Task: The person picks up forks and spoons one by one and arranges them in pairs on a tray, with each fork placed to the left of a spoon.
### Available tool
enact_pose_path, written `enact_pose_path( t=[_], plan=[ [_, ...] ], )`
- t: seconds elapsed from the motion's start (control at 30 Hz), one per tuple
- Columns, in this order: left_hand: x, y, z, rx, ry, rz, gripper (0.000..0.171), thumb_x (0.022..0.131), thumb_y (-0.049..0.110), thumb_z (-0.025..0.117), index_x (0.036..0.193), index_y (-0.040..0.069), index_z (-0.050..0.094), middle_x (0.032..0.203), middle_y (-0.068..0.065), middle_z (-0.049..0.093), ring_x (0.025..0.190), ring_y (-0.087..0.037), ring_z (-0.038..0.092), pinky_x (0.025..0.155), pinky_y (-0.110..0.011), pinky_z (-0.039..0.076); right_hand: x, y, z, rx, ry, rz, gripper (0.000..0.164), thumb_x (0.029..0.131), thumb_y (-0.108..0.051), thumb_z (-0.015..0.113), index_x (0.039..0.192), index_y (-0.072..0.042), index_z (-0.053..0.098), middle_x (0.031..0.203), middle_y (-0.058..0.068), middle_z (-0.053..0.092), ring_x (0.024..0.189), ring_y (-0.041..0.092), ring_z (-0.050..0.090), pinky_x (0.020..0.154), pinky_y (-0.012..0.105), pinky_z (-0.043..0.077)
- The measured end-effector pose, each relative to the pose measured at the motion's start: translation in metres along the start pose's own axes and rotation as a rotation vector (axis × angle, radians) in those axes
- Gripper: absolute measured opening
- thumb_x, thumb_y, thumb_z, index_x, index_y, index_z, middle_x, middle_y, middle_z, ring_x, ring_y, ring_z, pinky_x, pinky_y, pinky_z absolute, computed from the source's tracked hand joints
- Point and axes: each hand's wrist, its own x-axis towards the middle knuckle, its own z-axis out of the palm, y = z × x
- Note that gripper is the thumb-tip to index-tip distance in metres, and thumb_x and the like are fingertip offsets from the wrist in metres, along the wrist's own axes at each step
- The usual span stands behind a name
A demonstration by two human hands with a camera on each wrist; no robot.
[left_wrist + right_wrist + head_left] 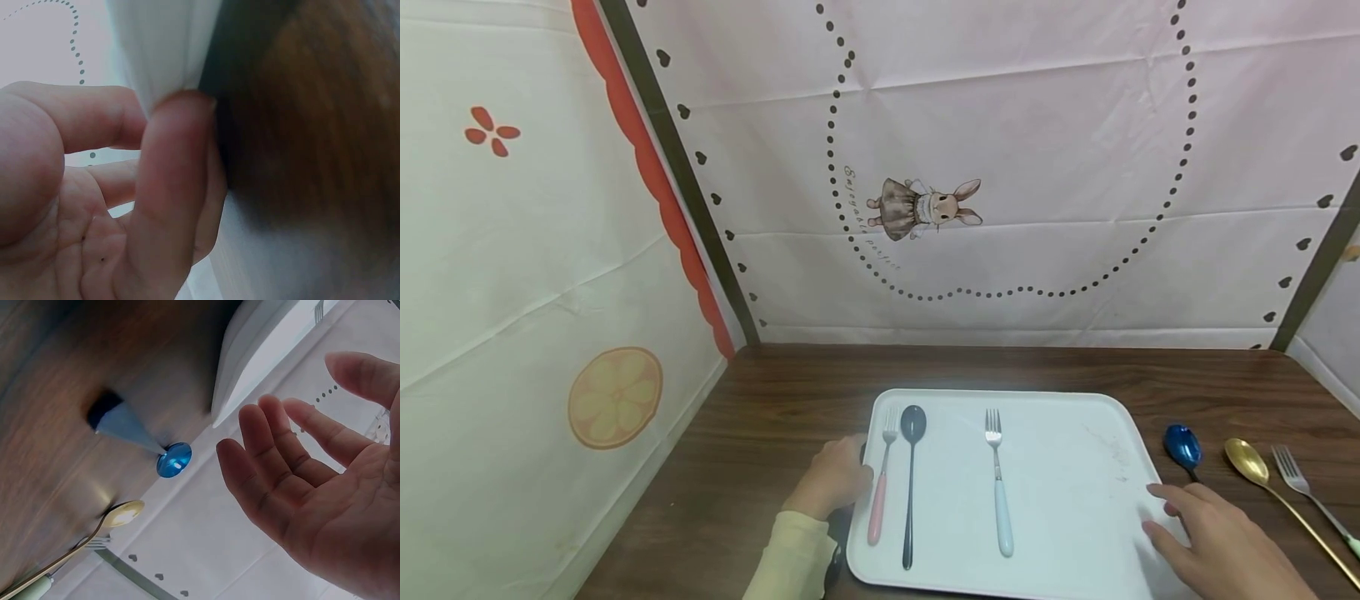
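Note:
A white rectangular tray point(1060, 467) lies on the brown table. On its left part are a fork with a pink handle point(877, 500) and a dark spoon point(913, 425); a fork with a light blue handle point(1003, 517) lies near the middle. My left hand point(831, 479) grips the tray's left edge. In the left wrist view its fingers point(172, 162) curl against the tray rim point(169, 50). My right hand point(1217, 533) hovers at the tray's right edge, fingers spread and relaxed, holding nothing; the right wrist view shows its bare palm point(337, 506).
Right of the tray lie a blue spoon point(1183, 446), a gold spoon point(1247, 461) and a fork with a pale green handle point(1290, 471). Patterned cloth walls point(1037, 167) enclose the table at the back and sides. A dark object point(837, 542) shows beside my left sleeve.

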Motion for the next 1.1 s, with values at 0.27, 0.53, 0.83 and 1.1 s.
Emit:
enact_pose_path(
  t=[0.27, 0.53, 0.83, 1.1],
  plan=[
    [0.000, -0.001, 0.000, -0.005, -0.002, 0.002, 0.050, 0.078, 0.006, 0.053, 0.127, -0.001, 0.051, 0.102, -0.017, 0.060, 0.066, -0.021, 0.055, 0.058, -0.039, 0.051, 0.001, 0.007, -0.004, -0.006, 0.005, 0.033, 0.056, 0.075, -0.037, 0.072, 0.109, 0.006, 0.060, 0.085, 0.012, 0.057, 0.069, 0.020, 0.055, 0.060, 0.048, 0.051],
    [-0.001, 0.000, -0.001, -0.005, -0.005, 0.000, 0.050, 0.078, 0.007, 0.053, 0.127, -0.001, 0.050, 0.101, -0.017, 0.060, 0.066, -0.021, 0.055, 0.056, -0.039, 0.051, 0.001, 0.016, -0.003, -0.026, 0.011, 0.089, 0.059, 0.075, -0.036, 0.072, 0.107, 0.010, 0.058, 0.087, 0.024, 0.055, 0.072, 0.032, 0.056, 0.061, 0.053, 0.050],
    [-0.002, 0.000, -0.001, -0.009, -0.001, 0.010, 0.049, 0.078, 0.006, 0.053, 0.126, 0.000, 0.051, 0.102, -0.018, 0.060, 0.068, -0.022, 0.056, 0.058, -0.041, 0.052, -0.002, 0.023, -0.003, -0.045, 0.008, 0.115, 0.050, 0.080, -0.026, 0.066, 0.111, 0.012, 0.055, 0.084, 0.024, 0.052, 0.070, 0.030, 0.054, 0.060, 0.053, 0.048],
    [-0.003, 0.002, -0.003, -0.007, -0.005, -0.003, 0.048, 0.079, 0.007, 0.053, 0.126, 0.000, 0.051, 0.101, -0.017, 0.060, 0.068, -0.022, 0.056, 0.057, -0.040, 0.052, -0.001, 0.034, 0.006, -0.081, -0.013, 0.124, 0.049, 0.080, -0.016, 0.066, 0.112, 0.016, 0.049, 0.077, 0.017, 0.051, 0.065, 0.024, 0.050, 0.057, 0.047, 0.047]
  ],
)
